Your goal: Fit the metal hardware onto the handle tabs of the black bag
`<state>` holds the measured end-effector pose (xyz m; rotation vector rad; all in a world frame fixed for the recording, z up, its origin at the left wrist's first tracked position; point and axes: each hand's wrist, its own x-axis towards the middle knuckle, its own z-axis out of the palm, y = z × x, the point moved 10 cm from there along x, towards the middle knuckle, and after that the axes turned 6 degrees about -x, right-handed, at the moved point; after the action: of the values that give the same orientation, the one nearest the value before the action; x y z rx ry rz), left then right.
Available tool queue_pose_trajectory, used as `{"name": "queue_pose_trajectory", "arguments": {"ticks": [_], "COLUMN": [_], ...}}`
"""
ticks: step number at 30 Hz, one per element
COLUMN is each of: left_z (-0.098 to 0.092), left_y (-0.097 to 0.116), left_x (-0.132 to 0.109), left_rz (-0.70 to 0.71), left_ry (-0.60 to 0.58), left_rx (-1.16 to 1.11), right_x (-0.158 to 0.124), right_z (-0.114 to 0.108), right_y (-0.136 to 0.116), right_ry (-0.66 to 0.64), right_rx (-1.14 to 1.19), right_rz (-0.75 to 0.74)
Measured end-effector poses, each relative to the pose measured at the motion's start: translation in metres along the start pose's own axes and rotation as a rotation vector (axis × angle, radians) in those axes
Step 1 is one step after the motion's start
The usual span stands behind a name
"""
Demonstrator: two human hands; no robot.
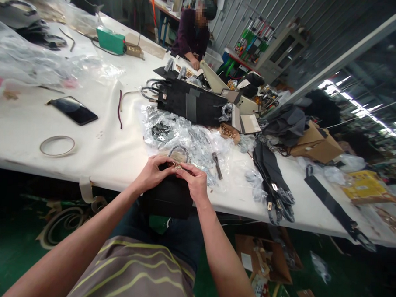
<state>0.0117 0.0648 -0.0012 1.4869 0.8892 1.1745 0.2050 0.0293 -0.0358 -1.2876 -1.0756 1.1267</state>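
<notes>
A small black handbag (166, 198) leans at the table's front edge, above my lap, with a braided handle (179, 148) standing up behind its top. My left hand (153, 173) is closed on the bag's upper edge, thumb and fingers pressed together. From the other side my right hand (195, 180) pinches at a gold-coloured metal fitting (177, 165) on the same edge. The fingertips of both hands nearly meet there and partly hide the fitting, so its exact shape cannot be made out.
Crumpled clear plastic (191, 141) and a dark-handled tool (217, 166) lie beyond my hands. Black bags (190, 102) are stacked behind; more bag pieces (270, 178) lie right. A phone (74, 110) and tape roll (57, 146) rest left. A person (191, 34) works across the table.
</notes>
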Motion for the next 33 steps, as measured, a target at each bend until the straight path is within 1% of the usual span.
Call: {"name": "queue_pose_trajectory", "arguments": {"ticks": [5, 8, 10, 12, 16, 18, 22, 26, 33], "left_z": [0.004, 0.002, 0.002, 0.005, 0.007, 0.008, 0.011, 0.012, 0.010], "left_y": [0.000, -0.003, -0.004, -0.003, -0.004, -0.006, -0.009, -0.010, -0.005], "left_x": [-0.001, -0.002, -0.002, -0.001, -0.001, 0.000, 0.001, 0.002, -0.001], "left_rz": [-0.004, -0.024, -0.029, -0.022, -0.031, -0.023, 0.021, 0.017, 0.024], "left_ry": [-0.062, -0.028, -0.011, -0.021, -0.031, -0.031, -0.048, -0.034, -0.004], "left_rx": [-0.064, -0.051, -0.040, -0.030, -0.024, -0.009, 0.041, 0.060, 0.092], "right_x": [0.001, 0.001, 0.001, 0.001, 0.001, 0.000, -0.004, -0.005, -0.009], "right_z": [0.003, 0.005, 0.005, 0.004, 0.002, 0.002, 0.000, 0.002, 0.007], "right_y": [0.003, 0.004, 0.000, -0.005, -0.014, -0.019, -0.029, -0.025, -0.027], "right_ry": [-0.067, -0.126, -0.148, -0.147, -0.130, -0.116, -0.041, 0.002, 0.120], "right_rx": [0.041, 0.034, 0.003, -0.053, -0.183, -0.257, -0.416, -0.484, -0.666], "right_rz": [0.050, 0.085, 0.064, 0.021, -0.073, -0.144, -0.282, -0.283, -0.352]}}
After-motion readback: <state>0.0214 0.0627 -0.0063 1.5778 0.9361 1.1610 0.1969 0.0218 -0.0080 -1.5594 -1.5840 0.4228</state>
